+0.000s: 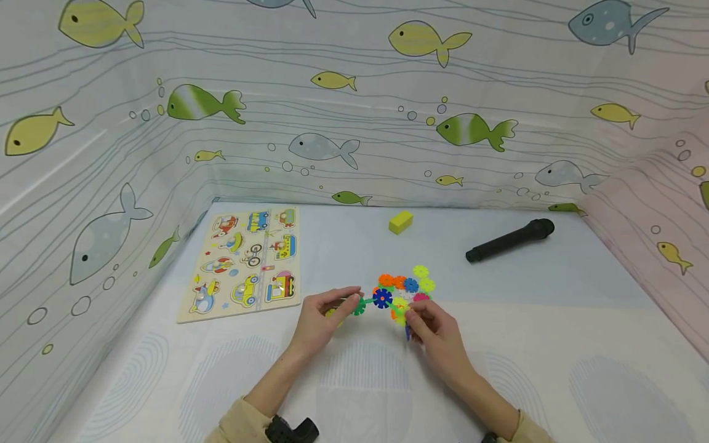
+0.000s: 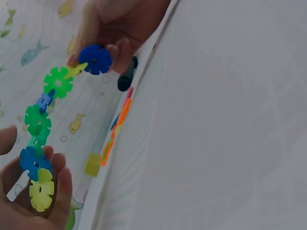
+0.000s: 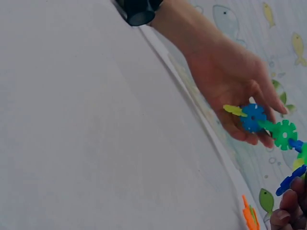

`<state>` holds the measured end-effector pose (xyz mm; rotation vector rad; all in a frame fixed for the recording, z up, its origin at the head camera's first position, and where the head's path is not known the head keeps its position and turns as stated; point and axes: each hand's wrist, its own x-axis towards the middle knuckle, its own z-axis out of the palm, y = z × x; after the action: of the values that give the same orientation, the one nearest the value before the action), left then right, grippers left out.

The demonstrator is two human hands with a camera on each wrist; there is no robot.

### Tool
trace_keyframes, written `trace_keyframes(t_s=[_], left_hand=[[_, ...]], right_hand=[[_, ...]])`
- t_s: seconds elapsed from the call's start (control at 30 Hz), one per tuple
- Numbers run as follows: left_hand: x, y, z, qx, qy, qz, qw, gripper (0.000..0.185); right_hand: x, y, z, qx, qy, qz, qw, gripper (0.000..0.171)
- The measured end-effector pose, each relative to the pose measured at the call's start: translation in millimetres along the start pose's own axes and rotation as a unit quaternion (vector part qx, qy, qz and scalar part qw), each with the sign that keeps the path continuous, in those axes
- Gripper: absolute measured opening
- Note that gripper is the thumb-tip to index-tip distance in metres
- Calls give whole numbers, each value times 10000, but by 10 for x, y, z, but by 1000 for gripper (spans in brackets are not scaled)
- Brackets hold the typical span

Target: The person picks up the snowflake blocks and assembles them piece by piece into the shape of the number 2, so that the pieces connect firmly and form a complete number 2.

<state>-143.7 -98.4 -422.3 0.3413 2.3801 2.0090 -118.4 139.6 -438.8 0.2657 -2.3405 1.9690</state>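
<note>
A chain of interlocking plastic snowflake discs (image 1: pixel 382 298), in green, blue and yellow, stretches between my two hands in front of me. My left hand (image 1: pixel 325 315) holds its left end; in the left wrist view a blue disc (image 2: pixel 35 164) and a yellow disc (image 2: pixel 41 190) lie against the fingers. With thumb and fingers, my right hand (image 1: pixel 442 335) pinches the other end, where a dark blue disc (image 2: pixel 95 60) sticks out beside a thin yellow one. Behind the chain, loose discs (image 1: pixel 426 285) in orange, blue, yellow and pink lie on the table, partly hidden by it.
At the left lies a wooden vehicle puzzle board (image 1: pixel 238 264). A yellow block (image 1: pixel 400 222) sits toward the back, and a black microphone (image 1: pixel 509 240) lies at the back right. Fish-patterned cloth walls (image 1: pixel 376 111) enclose the table.
</note>
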Motion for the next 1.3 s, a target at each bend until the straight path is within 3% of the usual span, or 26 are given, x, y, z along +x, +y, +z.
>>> trace_keyframes(t_s=[0.23,0.43,0.63,0.7,0.8,0.9,0.97,1.07,1.3], left_hand=[[9,39,12,-485,312,-339,9978,43],[27,42,6,-1147,691,-619,9891,48],[10,21,6,-1124,899,-690,9872,39],[3,11,15,-1068,660,-530,9907,38],[-4,1,63,-769,-222,2,9968,29],[-27,31,172,-538,-1212,397,9904,27],[-44,74,265,-349,-1540,379,9867,37],[-49,128,387,-226,-1669,239,9854,45],[-8,157,501,-272,-1333,257,9904,40]], right_hand=[[-8,13,-13,71,185,-109,9997,12],[-21,-12,-22,266,278,-195,9991,12],[-18,-12,-32,387,293,-198,9986,16],[-14,-13,-35,419,319,-148,9985,17],[-6,-24,-36,529,316,-32,9981,18],[0,-18,-33,743,153,-108,9971,20],[5,-13,-30,888,23,-246,9957,21],[10,1,-33,952,-136,-530,9940,20],[18,-19,-26,922,-137,-462,9946,20]])
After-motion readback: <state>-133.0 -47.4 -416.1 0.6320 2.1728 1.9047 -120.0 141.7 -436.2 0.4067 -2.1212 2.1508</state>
